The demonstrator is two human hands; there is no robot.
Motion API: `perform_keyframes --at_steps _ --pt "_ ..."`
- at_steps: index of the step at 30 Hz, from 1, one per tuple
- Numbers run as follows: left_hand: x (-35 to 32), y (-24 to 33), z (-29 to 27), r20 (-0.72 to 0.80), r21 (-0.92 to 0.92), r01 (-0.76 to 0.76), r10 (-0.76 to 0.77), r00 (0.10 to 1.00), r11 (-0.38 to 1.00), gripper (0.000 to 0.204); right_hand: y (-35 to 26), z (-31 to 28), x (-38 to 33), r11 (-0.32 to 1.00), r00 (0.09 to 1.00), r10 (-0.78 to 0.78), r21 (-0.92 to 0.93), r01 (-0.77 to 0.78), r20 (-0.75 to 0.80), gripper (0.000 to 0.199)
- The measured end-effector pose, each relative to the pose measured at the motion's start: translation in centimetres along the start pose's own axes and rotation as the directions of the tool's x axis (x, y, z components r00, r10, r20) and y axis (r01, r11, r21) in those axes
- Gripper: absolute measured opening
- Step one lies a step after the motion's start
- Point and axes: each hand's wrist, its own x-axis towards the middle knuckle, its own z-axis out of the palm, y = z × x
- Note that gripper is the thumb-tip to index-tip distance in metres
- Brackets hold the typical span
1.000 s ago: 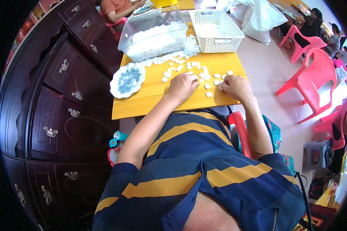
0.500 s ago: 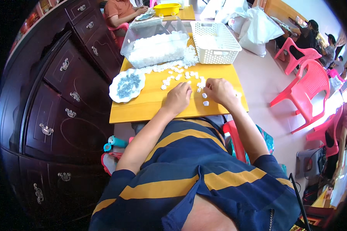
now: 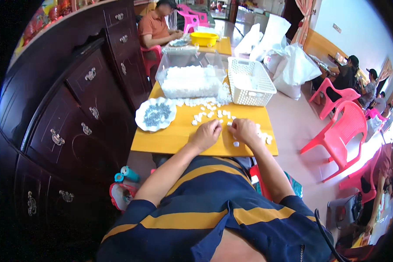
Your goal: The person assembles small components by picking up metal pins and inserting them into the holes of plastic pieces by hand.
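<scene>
Both hands are low over the yellow table, close together with a narrow gap between them. My left hand [image 3: 206, 135] is closed, thumb against the curled fingers; whatever it pinches is too small to make out. My right hand [image 3: 245, 131] also has its fingers drawn together and pointing down, and its fingertips hide what they hold. Small white plastic pieces [image 3: 211, 115] are scattered just beyond the hands. One white piece [image 3: 236, 143] lies near the table's front edge by my right hand, and more white pieces [image 3: 266, 136] lie to its right. A scalloped white plate [image 3: 140, 117] of small grey-blue parts sits at left.
A clear bin [image 3: 191, 93] full of white pieces and a white perforated basket [image 3: 251, 99] stand at the table's far side. Dark cabinets [image 3: 52, 109] line the left. A person [image 3: 153, 28] sits beyond; white sacks [image 3: 292, 70] and pink chairs [image 3: 343, 126] stand right.
The view has tilted upward, showing more of the room. My hands have come closer together, and one of the two loose pieces beside my right hand no longer shows.
</scene>
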Motion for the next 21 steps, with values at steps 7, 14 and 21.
perform_keyframes --at_steps 7,14,21 --pt "0.1 0.0 -0.4 -0.001 -0.031 0.036 -0.036 0.999 0.999 0.009 -0.7 0.4 -0.1 0.998 1.000 0.014 -0.055 -0.013 0.016 0.021" --pt "0.2 0.5 -0.6 -0.060 -0.066 0.025 -0.029 0.998 0.997 0.009 -1.8 -1.4 -1.9 0.920 0.962 -0.016 0.373 0.121 -0.272 0.015" --pt "0.8 -0.2 -1.2 -0.187 -0.065 -0.023 0.010 0.982 0.998 0.009 -2.2 -0.5 -2.2 0.632 0.979 0.170 0.774 -0.019 -0.115 0.013"
